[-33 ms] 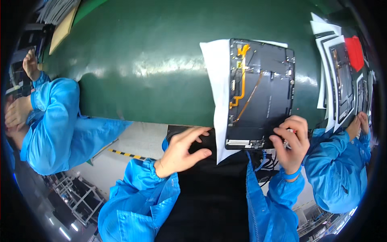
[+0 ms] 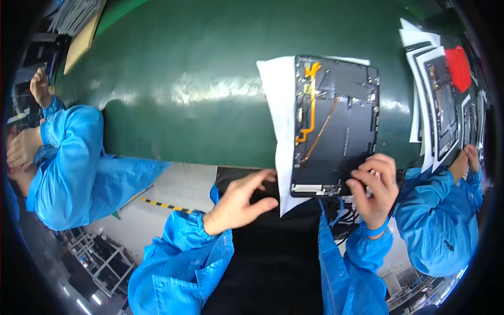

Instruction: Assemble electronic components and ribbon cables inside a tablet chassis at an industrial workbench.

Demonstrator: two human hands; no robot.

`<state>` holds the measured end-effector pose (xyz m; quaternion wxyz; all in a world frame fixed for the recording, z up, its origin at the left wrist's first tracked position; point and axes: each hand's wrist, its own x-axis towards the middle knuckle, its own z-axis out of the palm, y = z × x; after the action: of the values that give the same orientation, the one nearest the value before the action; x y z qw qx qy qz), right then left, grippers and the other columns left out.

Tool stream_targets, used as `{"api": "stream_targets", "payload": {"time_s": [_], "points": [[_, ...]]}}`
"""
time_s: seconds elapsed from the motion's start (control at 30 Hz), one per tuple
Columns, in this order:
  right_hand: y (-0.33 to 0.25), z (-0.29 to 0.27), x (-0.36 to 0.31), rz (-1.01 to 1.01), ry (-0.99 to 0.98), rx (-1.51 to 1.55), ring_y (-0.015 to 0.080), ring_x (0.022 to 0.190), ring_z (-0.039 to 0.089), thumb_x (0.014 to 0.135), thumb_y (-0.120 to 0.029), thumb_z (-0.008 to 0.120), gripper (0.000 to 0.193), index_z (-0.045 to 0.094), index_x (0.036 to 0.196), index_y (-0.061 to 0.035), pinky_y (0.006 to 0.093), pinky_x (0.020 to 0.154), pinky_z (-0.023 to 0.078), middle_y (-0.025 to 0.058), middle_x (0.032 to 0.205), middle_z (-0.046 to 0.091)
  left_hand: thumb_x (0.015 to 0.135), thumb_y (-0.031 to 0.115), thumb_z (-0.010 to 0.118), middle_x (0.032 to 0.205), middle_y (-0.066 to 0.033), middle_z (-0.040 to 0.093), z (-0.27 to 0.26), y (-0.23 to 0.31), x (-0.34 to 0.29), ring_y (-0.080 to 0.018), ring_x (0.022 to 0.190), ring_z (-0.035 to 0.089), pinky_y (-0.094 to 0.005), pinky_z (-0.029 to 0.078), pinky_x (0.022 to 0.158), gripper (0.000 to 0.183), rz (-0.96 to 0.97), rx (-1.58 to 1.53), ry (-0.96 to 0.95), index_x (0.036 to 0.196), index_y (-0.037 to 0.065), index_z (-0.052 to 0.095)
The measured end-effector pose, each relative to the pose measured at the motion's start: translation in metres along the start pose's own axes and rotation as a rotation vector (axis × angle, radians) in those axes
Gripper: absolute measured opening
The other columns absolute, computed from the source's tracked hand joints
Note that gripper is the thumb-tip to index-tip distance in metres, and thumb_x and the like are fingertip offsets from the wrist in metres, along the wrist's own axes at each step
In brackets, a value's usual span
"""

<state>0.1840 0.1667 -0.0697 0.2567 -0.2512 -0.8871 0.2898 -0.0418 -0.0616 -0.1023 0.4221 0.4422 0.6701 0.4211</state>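
A black tablet housing (image 2: 336, 131) lies open side up on a white sheet (image 2: 281, 115), its lower end reaching past the near edge of the green table. Orange flat cables (image 2: 313, 113) run along its left side, with small connectors at the edges. My right hand (image 2: 375, 189) is at its lower right corner, fingers curled and thumb over the housing. Something small and pale shows between those fingers, too hidden to name. My left hand (image 2: 241, 202) is open, fingertips apart, just left of the sheet's lower part and holding nothing.
The green table (image 2: 184, 105) stretches left and away. At right, a co-worker's hands (image 2: 464, 160) are by another housing (image 2: 443, 105) on white sheets, near a red piece (image 2: 458, 68). Another person's folded arms (image 2: 68, 142) rest at left. A stack of grey sheets (image 2: 73, 16) stands far left.
The housing, its sheet and the table's things sit slightly lower and further left in view. My left thumb and fingers have shifted slightly; both hands keep nearly the same poses.
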Motion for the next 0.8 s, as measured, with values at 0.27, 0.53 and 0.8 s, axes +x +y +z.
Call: {"api": "stream_targets", "payload": {"time_s": [0.27,0.53,0.8], "points": [[-0.037,0.033,0.003,-0.021,0.11,0.011,0.0339,0.113,0.064,0.069,-0.008,0.09,0.025,0.079,0.091,-0.0099,0.0451,0.094,0.052,0.0062,0.108,0.069,0.107,0.011,0.065,0.113,-0.0063,0.075,0.042,0.031,0.034,-0.0091,0.102,0.064,-0.031,0.055,0.089,0.027,-0.155,-0.461,-0.135,0.129,-0.003,0.068],[-0.023,0.005,-0.013,-0.019,0.246,-0.165,0.0391,0.116,0.063,0.067,-0.014,0.09,0.038,0.079,0.104,-0.0086,0.0494,0.097,0.052,0.0096,0.115,0.067,0.103,0.012,0.069,0.109,-0.025,0.075,0.068,0.066,0.073,-0.0359,0.098,0.078,-0.0426,0.06,0.082,0.042,0.194,-0.271,-0.128,0.138,-0.006,0.055],[-0.042,-0.012,-0.018,-0.01,0.237,-0.165,0.0409,0.129,0.061,0.074,-0.028,0.088,0.042,0.08,0.112,-0.0097,0.0522,0.105,0.051,0.0129,0.123,0.068,0.099,0.012,0.074,0.083,-0.0155,0.075,0.076,0.067,0.072,-0.0263,0.074,0.078,-0.0376,0.058,0.064,0.04,0.3,-0.246,-0.074,0.133,-0.006,0.061]]}}
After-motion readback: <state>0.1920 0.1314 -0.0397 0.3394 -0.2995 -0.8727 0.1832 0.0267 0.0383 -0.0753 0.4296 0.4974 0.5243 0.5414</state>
